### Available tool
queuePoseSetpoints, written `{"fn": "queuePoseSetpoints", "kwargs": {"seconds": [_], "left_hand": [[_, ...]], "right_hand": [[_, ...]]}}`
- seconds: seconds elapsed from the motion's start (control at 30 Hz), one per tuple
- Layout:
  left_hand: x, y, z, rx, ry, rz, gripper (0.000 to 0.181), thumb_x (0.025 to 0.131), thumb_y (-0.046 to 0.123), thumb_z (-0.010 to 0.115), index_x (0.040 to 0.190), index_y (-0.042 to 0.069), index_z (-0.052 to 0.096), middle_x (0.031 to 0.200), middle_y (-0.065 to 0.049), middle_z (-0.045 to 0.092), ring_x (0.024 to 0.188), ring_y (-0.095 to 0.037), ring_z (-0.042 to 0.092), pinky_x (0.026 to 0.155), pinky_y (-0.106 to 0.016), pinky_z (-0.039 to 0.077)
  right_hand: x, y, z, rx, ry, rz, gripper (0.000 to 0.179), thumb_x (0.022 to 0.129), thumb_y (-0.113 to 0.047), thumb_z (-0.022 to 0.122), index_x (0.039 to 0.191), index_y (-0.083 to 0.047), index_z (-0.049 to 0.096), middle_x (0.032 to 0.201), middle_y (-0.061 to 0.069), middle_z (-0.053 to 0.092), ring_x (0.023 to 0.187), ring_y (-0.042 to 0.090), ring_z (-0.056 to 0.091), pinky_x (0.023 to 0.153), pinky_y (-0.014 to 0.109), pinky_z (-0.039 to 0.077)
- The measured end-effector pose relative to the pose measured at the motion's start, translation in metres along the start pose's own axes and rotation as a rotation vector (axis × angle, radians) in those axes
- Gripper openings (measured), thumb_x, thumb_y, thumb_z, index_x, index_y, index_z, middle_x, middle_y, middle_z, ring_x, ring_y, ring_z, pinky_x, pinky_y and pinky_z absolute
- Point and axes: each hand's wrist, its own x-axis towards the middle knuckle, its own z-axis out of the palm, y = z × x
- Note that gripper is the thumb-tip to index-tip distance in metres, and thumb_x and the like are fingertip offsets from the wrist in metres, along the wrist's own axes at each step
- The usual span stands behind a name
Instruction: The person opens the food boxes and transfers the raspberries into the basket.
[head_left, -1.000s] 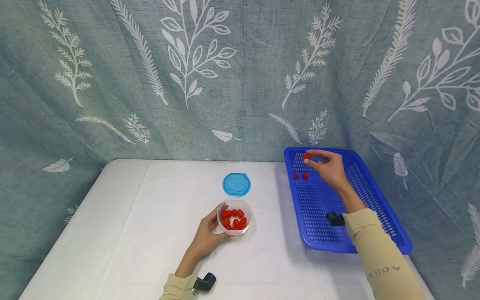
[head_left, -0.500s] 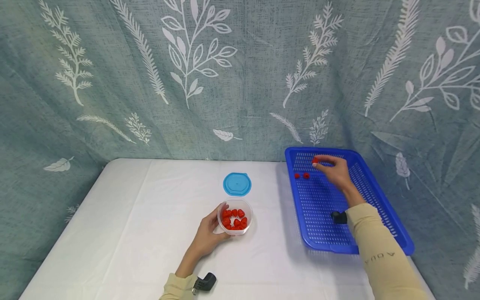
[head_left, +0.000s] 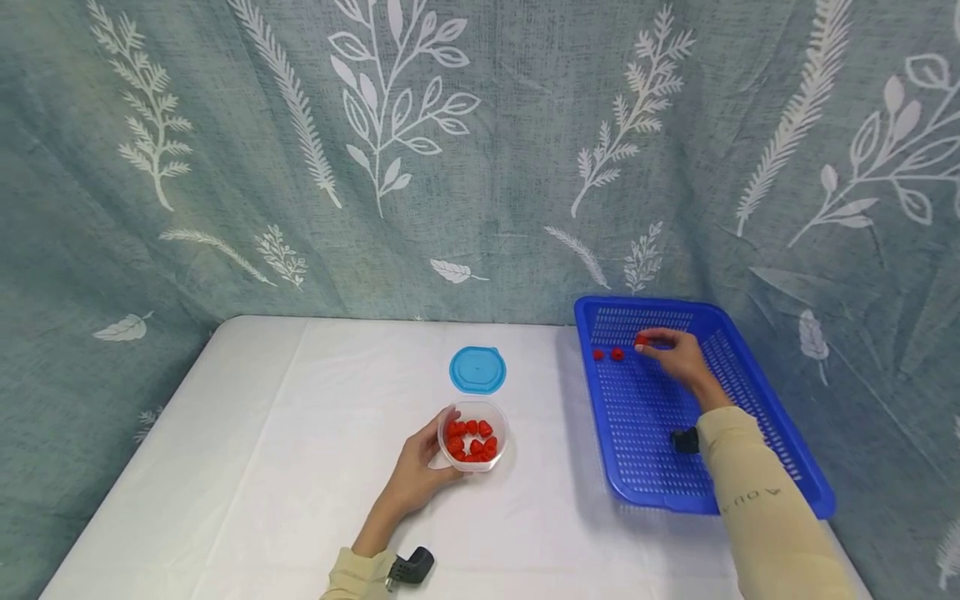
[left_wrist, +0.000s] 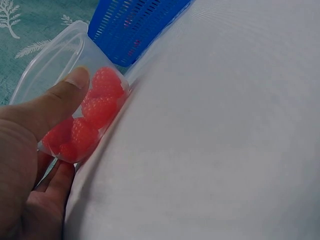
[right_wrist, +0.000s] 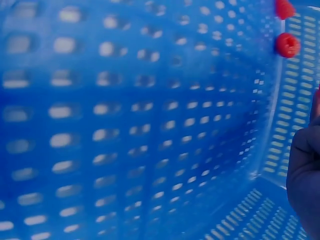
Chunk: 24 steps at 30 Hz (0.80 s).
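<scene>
My left hand grips a clear plastic container from its left side, thumb and fingers around the wall. Several red raspberries lie inside; the left wrist view shows raspberries through the side. Over the far part of a blue perforated basket, my right hand pinches one raspberry between thumb and fingers. Just left of it, two more raspberries sit in the basket near its back. The right wrist view catches only part of the right hand at its edge, with two raspberries above.
A blue lid lies on the white tablecloth behind the container. The basket stands at the table's right side. A green patterned curtain hangs behind the table.
My right hand has moved right and lower toward the near side of the basket, still pinching the raspberry. The left hand keeps hold of the container in place.
</scene>
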Motion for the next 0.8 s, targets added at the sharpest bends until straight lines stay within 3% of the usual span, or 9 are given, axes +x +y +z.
{"fn": "queuePoseSetpoints", "kwargs": {"seconds": [0.1, 0.23, 0.4, 0.63, 0.8], "left_hand": [[0.0, 0.0, -0.001, 0.001, 0.003, -0.001, 0.091, 0.077, 0.004, 0.086, 0.156, 0.018, 0.043, 0.153, -0.006, 0.052, 0.148, -0.025, 0.04, 0.12, -0.04, 0.034], [-0.001, 0.0, -0.001, -0.007, -0.002, -0.003, 0.092, 0.076, 0.004, 0.087, 0.156, 0.016, 0.043, 0.153, -0.008, 0.052, 0.148, -0.026, 0.04, 0.12, -0.042, 0.034], [-0.002, 0.0, -0.001, -0.004, -0.005, -0.009, 0.091, 0.076, 0.003, 0.086, 0.156, 0.017, 0.043, 0.153, -0.007, 0.052, 0.148, -0.026, 0.04, 0.12, -0.041, 0.034], [-0.001, 0.0, -0.002, 0.021, -0.002, -0.008, 0.091, 0.076, 0.006, 0.086, 0.156, 0.018, 0.043, 0.153, -0.007, 0.053, 0.148, -0.027, 0.041, 0.119, -0.041, 0.036], [0.0, 0.001, -0.003, 0.02, -0.005, -0.003, 0.092, 0.077, 0.006, 0.086, 0.156, 0.018, 0.042, 0.153, -0.007, 0.052, 0.147, -0.026, 0.041, 0.12, -0.04, 0.036]], "right_hand": [[0.0, 0.005, 0.002, -0.008, -0.022, 0.004, 0.039, 0.097, -0.014, 0.07, 0.126, 0.011, 0.063, 0.128, 0.031, 0.064, 0.119, 0.037, 0.058, 0.083, 0.021, 0.047], [-0.001, 0.013, 0.006, -0.042, -0.034, 0.003, 0.038, 0.094, -0.012, 0.072, 0.123, 0.013, 0.065, 0.12, 0.03, 0.067, 0.102, 0.022, 0.062, 0.073, 0.012, 0.046], [0.0, 0.021, 0.011, -0.053, -0.047, 0.021, 0.039, 0.093, -0.012, 0.073, 0.123, 0.012, 0.065, 0.117, 0.028, 0.068, 0.092, 0.007, 0.058, 0.071, 0.012, 0.046], [0.004, 0.028, 0.016, -0.047, -0.047, 0.051, 0.038, 0.093, -0.01, 0.074, 0.122, 0.012, 0.066, 0.107, 0.019, 0.071, 0.086, 0.004, 0.056, 0.071, 0.011, 0.046], [0.006, 0.031, 0.018, -0.041, -0.042, 0.043, 0.037, 0.093, -0.011, 0.074, 0.121, 0.012, 0.066, 0.109, 0.022, 0.071, 0.088, 0.007, 0.057, 0.072, 0.012, 0.045]]}}
